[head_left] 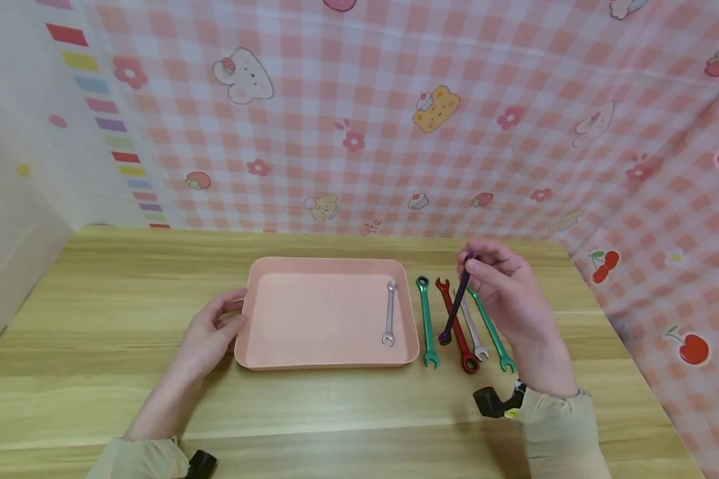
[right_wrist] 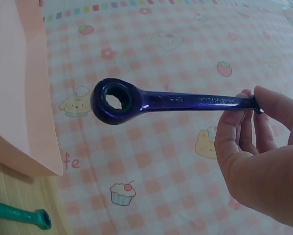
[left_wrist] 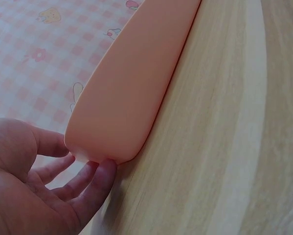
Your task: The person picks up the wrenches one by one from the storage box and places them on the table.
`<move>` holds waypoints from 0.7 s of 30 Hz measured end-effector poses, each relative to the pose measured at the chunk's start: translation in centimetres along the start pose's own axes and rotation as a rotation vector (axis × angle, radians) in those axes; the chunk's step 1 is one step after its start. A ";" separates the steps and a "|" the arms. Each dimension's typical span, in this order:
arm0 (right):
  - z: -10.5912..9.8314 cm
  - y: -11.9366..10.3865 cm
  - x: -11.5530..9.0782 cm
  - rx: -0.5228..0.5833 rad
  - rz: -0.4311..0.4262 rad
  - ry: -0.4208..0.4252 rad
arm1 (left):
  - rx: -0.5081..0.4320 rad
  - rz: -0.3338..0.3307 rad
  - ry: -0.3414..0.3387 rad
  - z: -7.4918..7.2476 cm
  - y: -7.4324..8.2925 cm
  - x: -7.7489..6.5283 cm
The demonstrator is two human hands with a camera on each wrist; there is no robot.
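Note:
My right hand [head_left: 509,286] pinches a purple combination wrench [right_wrist: 185,102] at one end between thumb and fingers. The wrench slants down, its ring end lowest, above a red wrench [head_left: 459,329]. My left hand [head_left: 210,336] holds the left edge of a pink tray [head_left: 326,359], thumb at the rim and fingers against the outer wall. A small silver double open-ended wrench [head_left: 389,313] lies inside the tray near its right wall. Right of the tray lie a green wrench [head_left: 427,322], the red one, a silver wrench [head_left: 472,326] and another green wrench [head_left: 494,332].
The wooden table [head_left: 335,426] runs back to a pink checked cloth [head_left: 311,133] with cartoon prints, which also hangs along the right side. A black wrist camera [head_left: 494,402] sits at the right sleeve, another [head_left: 201,464] at the left.

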State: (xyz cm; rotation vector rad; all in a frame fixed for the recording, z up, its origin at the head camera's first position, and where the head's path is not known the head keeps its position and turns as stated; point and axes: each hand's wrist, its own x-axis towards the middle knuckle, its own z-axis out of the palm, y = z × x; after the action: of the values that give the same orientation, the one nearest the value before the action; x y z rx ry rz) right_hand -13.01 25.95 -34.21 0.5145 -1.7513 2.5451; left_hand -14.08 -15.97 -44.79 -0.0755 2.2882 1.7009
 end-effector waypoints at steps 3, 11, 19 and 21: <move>-0.6 -0.1 0.2 0.022 -0.021 0.012 | 0.002 -0.008 -0.001 -0.1 -0.1 0.1; -2.6 -0.5 0.4 0.022 -0.062 0.148 | 0.017 -0.012 0.002 0.0 -0.1 0.2; -5.5 -0.9 -0.3 0.071 -0.079 0.219 | 0.006 -0.005 -0.001 0.0 0.0 0.1; -6.3 -1.1 -0.5 0.088 -0.097 0.235 | 0.004 -0.007 -0.001 0.0 0.0 0.1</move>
State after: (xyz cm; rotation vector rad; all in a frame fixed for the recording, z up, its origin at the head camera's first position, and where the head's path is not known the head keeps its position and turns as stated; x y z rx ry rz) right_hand -13.97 32.16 -35.32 0.2806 -1.5053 2.5060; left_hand -14.20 -15.99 -44.83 -0.0811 2.2881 1.6926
